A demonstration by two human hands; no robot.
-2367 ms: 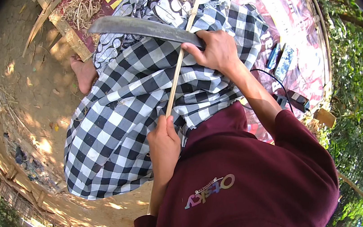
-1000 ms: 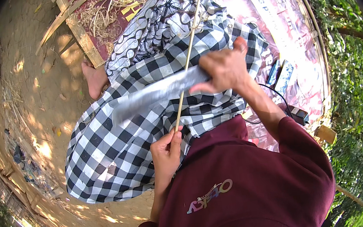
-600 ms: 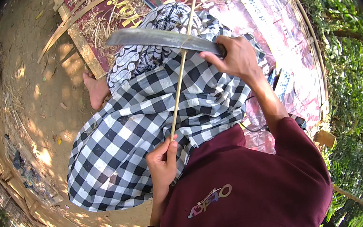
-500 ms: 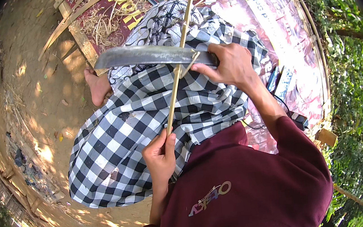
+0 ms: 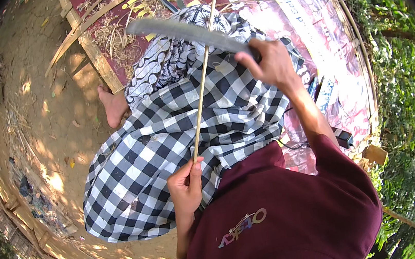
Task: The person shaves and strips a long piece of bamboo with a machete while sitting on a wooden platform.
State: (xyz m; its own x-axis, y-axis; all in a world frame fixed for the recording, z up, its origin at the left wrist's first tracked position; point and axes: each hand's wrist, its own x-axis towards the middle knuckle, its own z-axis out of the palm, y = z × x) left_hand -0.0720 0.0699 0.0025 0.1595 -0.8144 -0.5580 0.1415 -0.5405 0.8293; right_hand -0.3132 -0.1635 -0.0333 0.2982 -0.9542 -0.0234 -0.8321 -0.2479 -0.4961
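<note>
Okay, left hand [image 5: 185, 188] pinches 1 thin strip [image 5: 200, 109] by the checked cloth's [image 5: 141, 161] near side; right hand [image 5: 274, 64] grips a blurry knife [image 5: 182, 31] across the strip, toward the cloth's far side.

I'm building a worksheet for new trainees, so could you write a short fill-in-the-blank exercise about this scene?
1. The left grip holds a thin pale strip, while the machete in the right grip points toward the picture's ____ edge, not its right.
2. The checked cloth is black, grey and ____.
3. Just below the wooden beam shows a bare ____.

Missing words: left; white; foot.
</note>
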